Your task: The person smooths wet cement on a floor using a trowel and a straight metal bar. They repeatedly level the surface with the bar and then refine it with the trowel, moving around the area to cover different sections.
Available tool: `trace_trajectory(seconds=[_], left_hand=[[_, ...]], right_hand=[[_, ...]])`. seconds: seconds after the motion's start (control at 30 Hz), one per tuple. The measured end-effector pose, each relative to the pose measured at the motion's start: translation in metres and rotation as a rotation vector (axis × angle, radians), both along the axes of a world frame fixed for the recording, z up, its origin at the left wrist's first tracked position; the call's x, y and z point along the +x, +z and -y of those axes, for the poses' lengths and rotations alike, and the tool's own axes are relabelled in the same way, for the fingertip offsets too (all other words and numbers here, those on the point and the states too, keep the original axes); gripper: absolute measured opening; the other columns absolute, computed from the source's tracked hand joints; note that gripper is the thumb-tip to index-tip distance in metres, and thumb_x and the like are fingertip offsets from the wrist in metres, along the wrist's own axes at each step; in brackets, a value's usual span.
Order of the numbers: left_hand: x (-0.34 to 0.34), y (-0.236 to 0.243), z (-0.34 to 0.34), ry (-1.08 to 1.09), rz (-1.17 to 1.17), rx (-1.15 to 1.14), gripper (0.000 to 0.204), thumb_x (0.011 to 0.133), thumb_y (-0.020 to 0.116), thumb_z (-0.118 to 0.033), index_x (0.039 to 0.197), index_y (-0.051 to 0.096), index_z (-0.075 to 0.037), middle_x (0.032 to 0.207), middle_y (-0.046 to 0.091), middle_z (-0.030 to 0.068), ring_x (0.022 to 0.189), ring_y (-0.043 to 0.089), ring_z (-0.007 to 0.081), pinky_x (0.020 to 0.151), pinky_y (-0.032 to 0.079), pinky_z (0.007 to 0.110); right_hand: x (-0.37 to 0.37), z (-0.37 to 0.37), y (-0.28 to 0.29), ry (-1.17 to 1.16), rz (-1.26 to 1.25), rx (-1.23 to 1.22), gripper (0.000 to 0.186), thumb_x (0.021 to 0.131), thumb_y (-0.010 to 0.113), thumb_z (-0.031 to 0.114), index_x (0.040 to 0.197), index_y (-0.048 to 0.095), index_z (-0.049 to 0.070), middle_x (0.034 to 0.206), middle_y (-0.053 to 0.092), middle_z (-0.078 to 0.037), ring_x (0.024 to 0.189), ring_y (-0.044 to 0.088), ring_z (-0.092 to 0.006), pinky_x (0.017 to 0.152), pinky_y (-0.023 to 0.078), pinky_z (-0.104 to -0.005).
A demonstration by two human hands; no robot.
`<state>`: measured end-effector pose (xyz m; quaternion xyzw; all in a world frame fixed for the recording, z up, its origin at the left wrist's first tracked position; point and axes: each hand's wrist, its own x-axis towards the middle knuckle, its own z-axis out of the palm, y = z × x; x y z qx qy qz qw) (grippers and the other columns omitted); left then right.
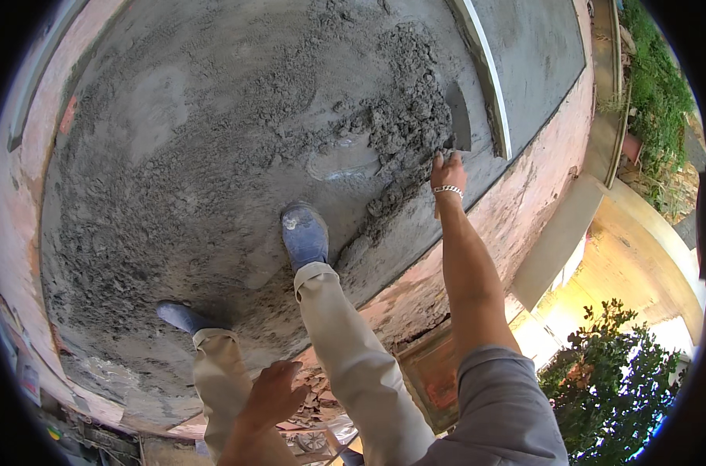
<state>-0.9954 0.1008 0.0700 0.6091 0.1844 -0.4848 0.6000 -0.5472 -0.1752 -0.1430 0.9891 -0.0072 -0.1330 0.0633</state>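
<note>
In the head view, my right hand, with a chain bracelet at the wrist, is closed on a trowel whose grey blade sits against a heap of wet grey mortar. My left hand hangs low beside my trousered legs, its fingers loosely bent and apart, with nothing visible in them. A long pale straightedge lies just right of the trowel, with a smoother grey band of mortar beyond it. A rougher mortar bed spreads across the middle and left, with a smeared wet patch below the heap.
My blue boots stand on the mortar bed. A pinkish edge borders it on the right, with a drop beyond to a pale lower surface and plants. Another long bar runs along the upper left.
</note>
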Motion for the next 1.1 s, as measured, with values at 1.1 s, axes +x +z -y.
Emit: trace_trajectory(seconds=[1.1], left_hand=[[0.0,0.027,-0.014,-0.082,-0.068,0.133,0.058,0.086,0.067,-0.034,0.131,0.056,0.001,0.126,0.059,0.0255,0.121,0.053,0.0405,0.106,0.041,0.045]], right_hand=[[-0.055,-0.144,0.003,0.223,-0.271,0.179,0.035,0.096,0.06,0.038,0.103,0.051,0.005,0.089,0.07,-0.023,0.079,0.07,-0.0411,0.069,0.057,-0.0494]])
